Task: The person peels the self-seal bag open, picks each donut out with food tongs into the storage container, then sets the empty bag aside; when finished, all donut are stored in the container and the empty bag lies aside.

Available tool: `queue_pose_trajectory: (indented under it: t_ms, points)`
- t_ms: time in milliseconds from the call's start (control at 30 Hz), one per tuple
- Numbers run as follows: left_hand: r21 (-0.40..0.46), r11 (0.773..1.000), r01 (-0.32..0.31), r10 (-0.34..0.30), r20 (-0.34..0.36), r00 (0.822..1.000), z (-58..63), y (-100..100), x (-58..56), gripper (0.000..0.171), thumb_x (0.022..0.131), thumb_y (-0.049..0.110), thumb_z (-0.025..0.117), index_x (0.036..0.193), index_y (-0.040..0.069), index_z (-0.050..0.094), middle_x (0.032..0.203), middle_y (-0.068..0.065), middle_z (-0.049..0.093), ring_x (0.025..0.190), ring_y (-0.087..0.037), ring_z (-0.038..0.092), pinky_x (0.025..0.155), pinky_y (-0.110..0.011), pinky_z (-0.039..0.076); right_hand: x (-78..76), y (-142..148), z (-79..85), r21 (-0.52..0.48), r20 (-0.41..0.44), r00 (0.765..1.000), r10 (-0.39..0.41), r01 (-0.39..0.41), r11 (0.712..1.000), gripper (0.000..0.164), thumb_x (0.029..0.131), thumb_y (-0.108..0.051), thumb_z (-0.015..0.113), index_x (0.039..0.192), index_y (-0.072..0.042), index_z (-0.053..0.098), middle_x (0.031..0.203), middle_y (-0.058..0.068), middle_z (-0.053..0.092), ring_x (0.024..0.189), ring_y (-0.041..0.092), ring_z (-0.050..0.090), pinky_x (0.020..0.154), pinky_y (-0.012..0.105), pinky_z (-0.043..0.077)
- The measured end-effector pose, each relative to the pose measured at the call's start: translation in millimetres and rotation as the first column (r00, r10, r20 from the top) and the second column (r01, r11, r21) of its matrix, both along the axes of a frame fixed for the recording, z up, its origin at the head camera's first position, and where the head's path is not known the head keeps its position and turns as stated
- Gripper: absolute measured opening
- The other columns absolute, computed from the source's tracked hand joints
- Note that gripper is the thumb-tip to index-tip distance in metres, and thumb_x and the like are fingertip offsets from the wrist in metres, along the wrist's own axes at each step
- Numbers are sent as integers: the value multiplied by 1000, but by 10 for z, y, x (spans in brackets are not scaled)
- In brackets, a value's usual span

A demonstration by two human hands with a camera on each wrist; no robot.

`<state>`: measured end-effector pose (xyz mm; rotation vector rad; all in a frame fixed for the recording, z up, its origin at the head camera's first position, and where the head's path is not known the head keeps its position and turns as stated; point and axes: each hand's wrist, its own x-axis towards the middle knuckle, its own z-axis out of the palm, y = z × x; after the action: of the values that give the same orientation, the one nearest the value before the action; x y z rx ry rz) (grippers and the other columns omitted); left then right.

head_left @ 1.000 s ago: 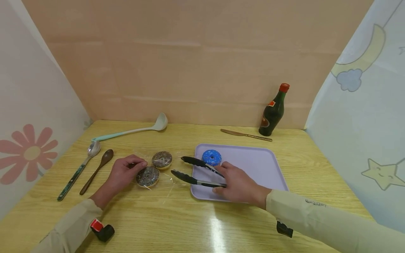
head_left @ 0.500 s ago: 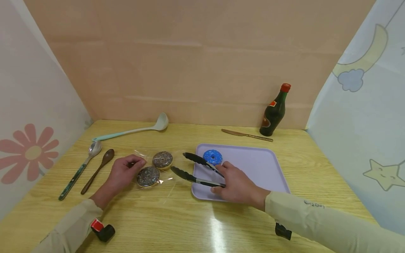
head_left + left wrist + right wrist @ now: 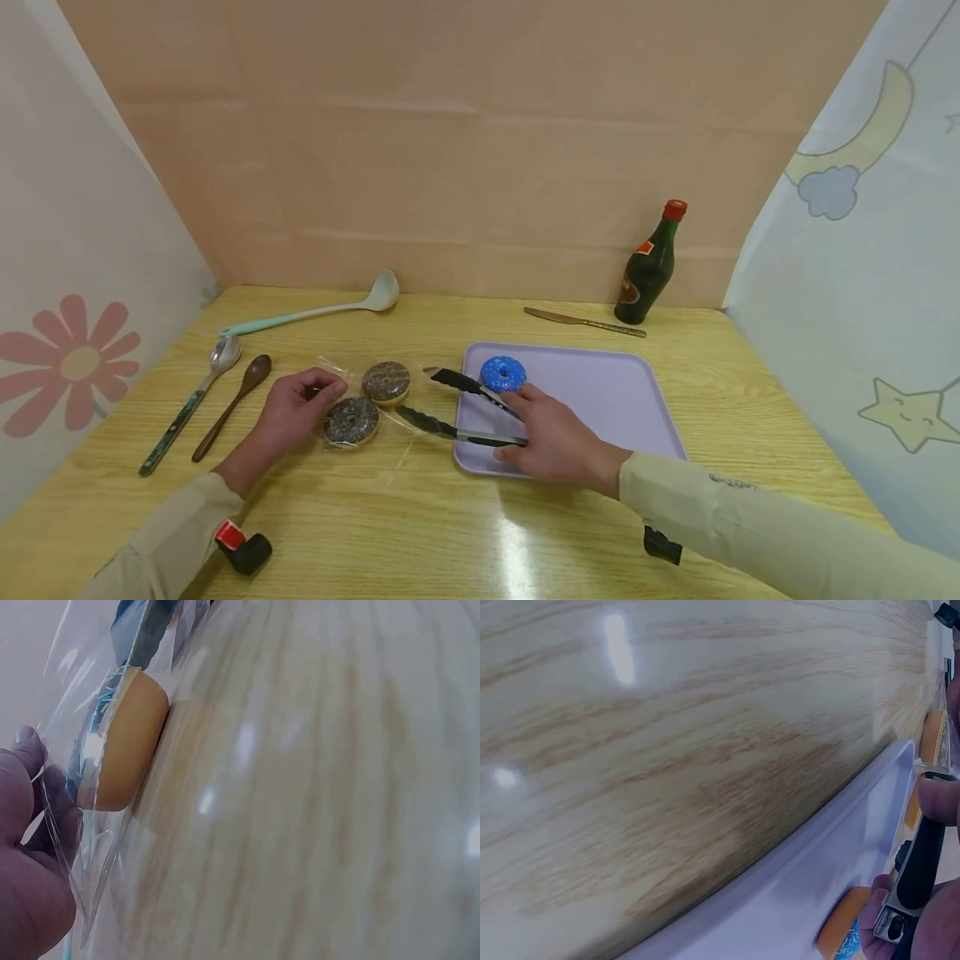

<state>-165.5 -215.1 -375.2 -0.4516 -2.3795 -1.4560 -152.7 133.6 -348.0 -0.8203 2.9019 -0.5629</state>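
My left hand [image 3: 300, 408] pinches the edge of a clear plastic bag [image 3: 67, 705] on the table. Two chocolate-topped donuts with sprinkles lie in the bag: the nearer donut [image 3: 351, 422] beside the left fingertips, the farther donut [image 3: 386, 382] just behind it to the right. My right hand [image 3: 558, 435] grips black-tipped metal tongs [image 3: 459, 382], which point left with their arms spread. Their lower tip overlaps the bag close to the donuts. A blue-iced donut [image 3: 502, 374] sits on the lilac tray [image 3: 600, 400], partly behind the tongs.
Left of the bag lie a wooden spoon [image 3: 232, 404] and a metal spoon with a patterned handle [image 3: 176, 425]. A ladle [image 3: 322, 311] rests farther back. Behind the tray are a knife [image 3: 581, 321] and a dark green bottle [image 3: 645, 275] near the back wall.
The right hand and the tongs have shifted slightly left, bringing the lower tip nearer the two chocolate donuts. The left hand stays at the bag's edge almost unmoved.
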Motion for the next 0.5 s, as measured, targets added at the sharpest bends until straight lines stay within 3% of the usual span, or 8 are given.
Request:
queue_pose_trajectory:
  t_ms: [100,333,500]
  points:
    - [3,1000,10,-10,-8,1000,0,7,4,6,89,-6,61,87,-8,67,78,-23,63,62,-11,53,55,-20,43,-20,-52,-5,4,9,1000,19,-19,1000,74,80,-37,74,138,0,46,125,11,49,104,23,52,88,39,44]
    - [-25,1000,12,-12,2,1000,17,14,3,6,89,-6,62,87,-9,67,79,-22,64,64,-11,55,56,-20,45,-54,-125,-57,-2,24,999,46,-46,999,77,82,-37,73,141,2,41,121,12,49,98,22,53,83,39,46]
    - [-31,999,24,-24,10,1000,22,7,-1,7,89,-5,62,88,-8,68,80,-21,65,65,-13,57,57,-20,45,-77,-163,-87,-13,17,999,51,-51,999,81,81,-37,74,142,2,38,128,16,46,108,26,52,87,40,45]
